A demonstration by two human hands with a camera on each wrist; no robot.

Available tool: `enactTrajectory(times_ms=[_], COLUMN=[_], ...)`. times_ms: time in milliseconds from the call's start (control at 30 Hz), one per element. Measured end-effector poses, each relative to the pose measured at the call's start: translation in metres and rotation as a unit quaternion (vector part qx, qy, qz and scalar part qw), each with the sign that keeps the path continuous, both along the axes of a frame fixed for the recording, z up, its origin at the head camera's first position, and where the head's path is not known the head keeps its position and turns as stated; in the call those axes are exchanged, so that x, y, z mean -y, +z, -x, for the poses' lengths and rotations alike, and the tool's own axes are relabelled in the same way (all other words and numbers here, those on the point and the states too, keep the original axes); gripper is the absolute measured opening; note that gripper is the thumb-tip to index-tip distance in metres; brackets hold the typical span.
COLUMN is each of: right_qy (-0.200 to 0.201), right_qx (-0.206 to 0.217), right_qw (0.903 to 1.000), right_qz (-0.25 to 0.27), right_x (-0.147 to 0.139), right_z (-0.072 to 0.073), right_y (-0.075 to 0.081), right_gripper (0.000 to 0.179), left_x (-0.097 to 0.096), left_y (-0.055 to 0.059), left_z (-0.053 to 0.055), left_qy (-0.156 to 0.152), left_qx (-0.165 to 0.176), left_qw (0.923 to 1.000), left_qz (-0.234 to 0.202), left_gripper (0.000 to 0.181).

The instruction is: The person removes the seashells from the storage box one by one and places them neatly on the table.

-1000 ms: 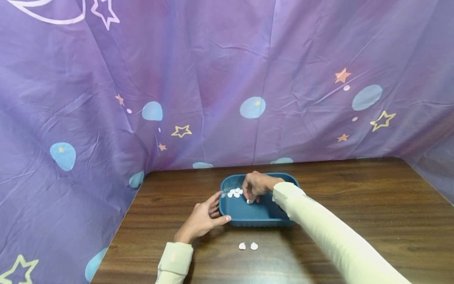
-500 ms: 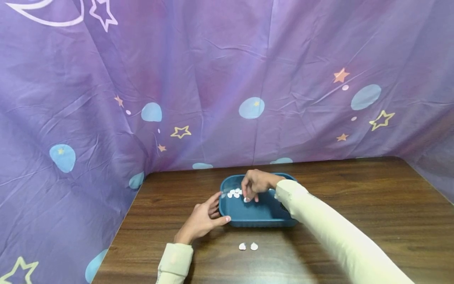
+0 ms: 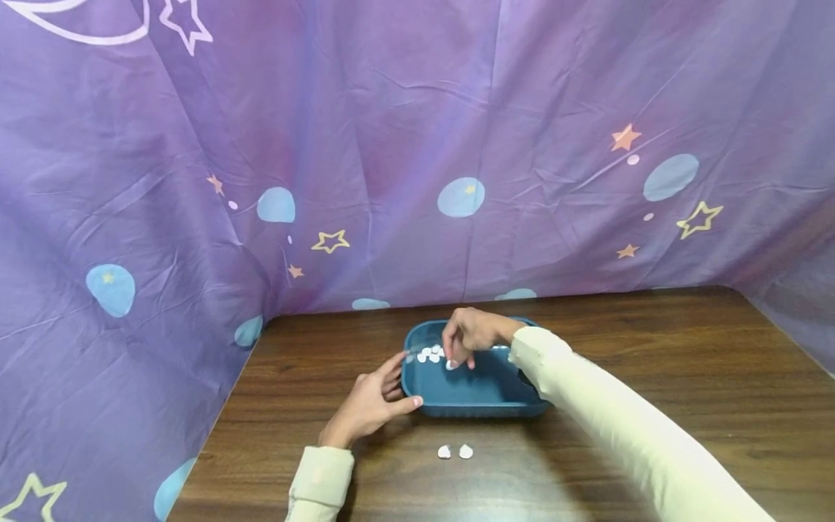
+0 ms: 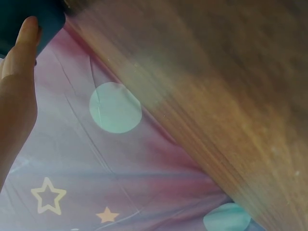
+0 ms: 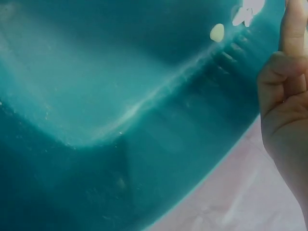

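Pinches a small white piece (image 3: 449, 365) at the fingertips of the right hand (image 3: 472, 333), low inside the blue tray (image 3: 483, 411) and left of its middle. Cannot tell whether lifted or touching the tray floor. Rests the left hand (image 3: 368, 406) against the tray's left end, thumb at the near corner, extended fingers at the left rim, without any piece; seems to brace the tray. Has a cluster of white pieces (image 3: 428, 354) close by, just left and farther back in the tray, and white specks (image 3: 500, 347) under the right hand's wrist, too small to identify. Has two loose pieces (image 3: 444, 452) side by side, apart, on the wooden table (image 3: 652, 377), near side of the tray. Looks like placing or picking single pieces, not clear which. Seems to call next for a light, exact finger movement without brushing the cluster, plus steady bracing at the rim.
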State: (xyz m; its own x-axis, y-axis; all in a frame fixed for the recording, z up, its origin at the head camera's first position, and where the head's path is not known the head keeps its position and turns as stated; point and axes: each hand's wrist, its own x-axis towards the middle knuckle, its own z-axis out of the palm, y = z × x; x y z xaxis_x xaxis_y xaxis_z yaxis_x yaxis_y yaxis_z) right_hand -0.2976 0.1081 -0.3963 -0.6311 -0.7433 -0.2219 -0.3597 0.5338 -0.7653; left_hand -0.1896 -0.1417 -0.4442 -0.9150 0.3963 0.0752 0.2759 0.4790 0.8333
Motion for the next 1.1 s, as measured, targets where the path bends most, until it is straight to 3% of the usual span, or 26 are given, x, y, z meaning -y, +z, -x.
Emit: enactTrajectory(times_ms=[600, 900, 1100], right_qy=[-0.006, -0.012, -0.048], right_qx=[-0.009, -0.006, 0.000], right_qw=[0.9999, 0.9997, 0.9983], right_qz=[-0.008, 0.022, 0.035], right_x=[-0.018, -0.032, -0.040], right_z=[-0.005, -0.018, -0.031], right_y=[0.016, 0.021, 0.019], right_gripper=[0.007, 0.007, 0.007], left_x=[-0.002, -0.003, -0.003], left_y=[0.002, 0.004, 0.004], left_z=[-0.002, -0.004, -0.003], left_qy=[0.004, 0.001, 0.006], left_qx=[-0.014, -0.029, -0.035], left_qw=[0.9992, 0.9983, 0.9977], left_qz=[0.038, 0.051, 0.058], left_gripper=[0.089, 0.089, 0.089])
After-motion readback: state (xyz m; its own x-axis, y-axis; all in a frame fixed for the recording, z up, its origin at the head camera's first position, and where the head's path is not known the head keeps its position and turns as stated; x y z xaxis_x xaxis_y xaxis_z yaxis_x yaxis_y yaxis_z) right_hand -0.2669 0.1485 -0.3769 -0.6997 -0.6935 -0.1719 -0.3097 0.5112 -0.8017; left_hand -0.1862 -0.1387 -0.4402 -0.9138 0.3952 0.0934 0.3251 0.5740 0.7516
